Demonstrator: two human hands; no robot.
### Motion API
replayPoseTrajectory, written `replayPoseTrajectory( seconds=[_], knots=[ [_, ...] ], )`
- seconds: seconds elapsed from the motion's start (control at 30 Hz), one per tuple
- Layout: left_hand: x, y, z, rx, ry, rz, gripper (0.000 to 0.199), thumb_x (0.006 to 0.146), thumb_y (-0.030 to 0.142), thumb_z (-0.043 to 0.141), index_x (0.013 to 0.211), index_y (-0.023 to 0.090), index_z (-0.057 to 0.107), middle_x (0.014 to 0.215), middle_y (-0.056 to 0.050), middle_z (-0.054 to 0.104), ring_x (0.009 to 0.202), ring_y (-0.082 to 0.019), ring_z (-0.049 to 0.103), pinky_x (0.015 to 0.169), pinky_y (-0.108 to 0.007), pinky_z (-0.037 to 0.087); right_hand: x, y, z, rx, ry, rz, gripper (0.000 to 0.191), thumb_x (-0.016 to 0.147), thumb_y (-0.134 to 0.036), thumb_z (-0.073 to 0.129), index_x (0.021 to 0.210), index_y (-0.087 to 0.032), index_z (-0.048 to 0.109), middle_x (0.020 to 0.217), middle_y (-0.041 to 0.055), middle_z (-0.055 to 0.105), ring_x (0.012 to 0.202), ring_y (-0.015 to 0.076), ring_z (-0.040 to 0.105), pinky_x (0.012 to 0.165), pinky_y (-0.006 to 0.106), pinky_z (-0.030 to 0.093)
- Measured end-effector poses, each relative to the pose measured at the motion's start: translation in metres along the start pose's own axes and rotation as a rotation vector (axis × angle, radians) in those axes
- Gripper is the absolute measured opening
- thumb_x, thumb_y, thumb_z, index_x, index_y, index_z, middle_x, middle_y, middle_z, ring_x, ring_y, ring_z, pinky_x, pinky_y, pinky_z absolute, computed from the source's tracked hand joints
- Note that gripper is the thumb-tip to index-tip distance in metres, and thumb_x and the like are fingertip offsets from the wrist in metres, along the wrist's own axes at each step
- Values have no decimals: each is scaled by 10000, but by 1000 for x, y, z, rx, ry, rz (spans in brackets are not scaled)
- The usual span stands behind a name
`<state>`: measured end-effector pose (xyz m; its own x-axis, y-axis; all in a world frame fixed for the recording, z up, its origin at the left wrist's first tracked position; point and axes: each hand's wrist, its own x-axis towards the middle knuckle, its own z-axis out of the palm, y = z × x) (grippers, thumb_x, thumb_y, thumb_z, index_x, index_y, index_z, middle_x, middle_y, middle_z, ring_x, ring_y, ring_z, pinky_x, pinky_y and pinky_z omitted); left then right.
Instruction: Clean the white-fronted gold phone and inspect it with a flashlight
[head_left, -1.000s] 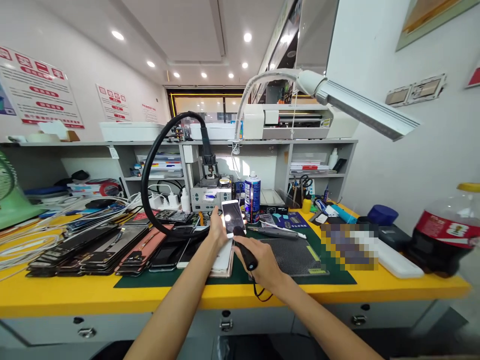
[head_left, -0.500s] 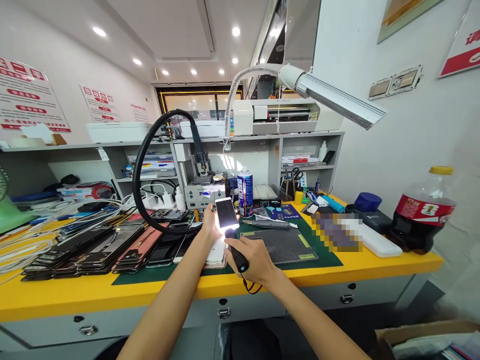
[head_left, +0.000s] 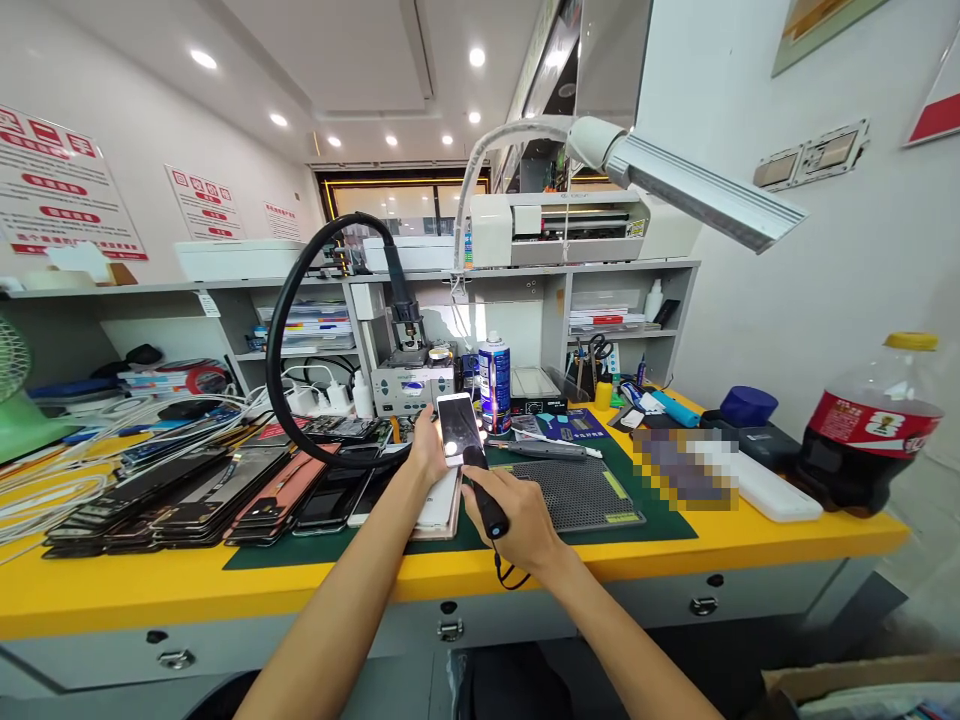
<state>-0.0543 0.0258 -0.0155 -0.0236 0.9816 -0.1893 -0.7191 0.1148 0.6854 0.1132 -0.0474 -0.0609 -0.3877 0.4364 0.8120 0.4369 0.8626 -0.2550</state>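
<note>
A white-framed phone (head_left: 460,428) is held up, tilted, above the bench by my left hand (head_left: 429,447), whose fingers wrap its left edge. My right hand (head_left: 517,515) is closed round a black flashlight (head_left: 491,512), its head close to the lower part of the phone's dark screen. Bright spots of light show on the screen. Below the phone, another white phone (head_left: 436,510) lies on the green mat (head_left: 330,548). A perforated grey pad (head_left: 585,492) lies to the right of my right hand.
Stacks of phone screens (head_left: 191,490) and white cables (head_left: 45,500) cover the left. A blue spray can (head_left: 494,380) stands behind the phone. A black hose (head_left: 276,350) arches at left; a cola bottle (head_left: 862,435) stands far right.
The phone has moved slightly right and is turned a little. The flashlight has shifted right with my right hand, and the strong glow under the phone has become small spots on its screen.
</note>
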Motion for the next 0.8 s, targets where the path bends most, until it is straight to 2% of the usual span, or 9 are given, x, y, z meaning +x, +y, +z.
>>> replayPoseTrajectory(
  seconds=[0.2,0.4,0.53,0.67,0.8],
  knots=[
    [2,1,-2,-15,-24,-7,367,952,356,607,1266,167,585,1266,-103,609,1065,-239,635,889,-449,554,1,0,0,25,-3,8,292,975,-276,540,1230,-187,649,834,95,732,689,196,691,573,267,513],
    [4,3,-2,-43,-86,28,367,951,346,611,1269,165,582,1265,-104,609,1063,-238,636,886,-448,556,0,2,1,33,42,54,313,973,-269,543,1264,-183,621,948,117,749,763,221,713,583,286,532],
    [3,3,0,-42,-142,42,363,952,346,610,1266,167,584,1265,-103,609,1062,-237,636,886,-446,556,0,2,1,39,56,66,305,972,-257,543,1258,-188,622,957,118,752,771,229,715,591,294,538],
    [1,0,4,-36,-185,65,370,947,343,618,1271,168,579,1268,-108,608,1059,-233,637,884,-448,556,0,2,1,53,63,55,293,964,-244,556,1243,-190,627,965,111,752,798,237,718,631,308,553],
    [-2,-1,5,-32,-188,94,341,979,376,553,1222,146,620,1231,-69,624,1078,-274,633,893,-439,552,-4,0,0,67,53,36,300,962,-233,558,1254,-192,616,1020,107,755,851,242,723,685,318,569]
  ],
)
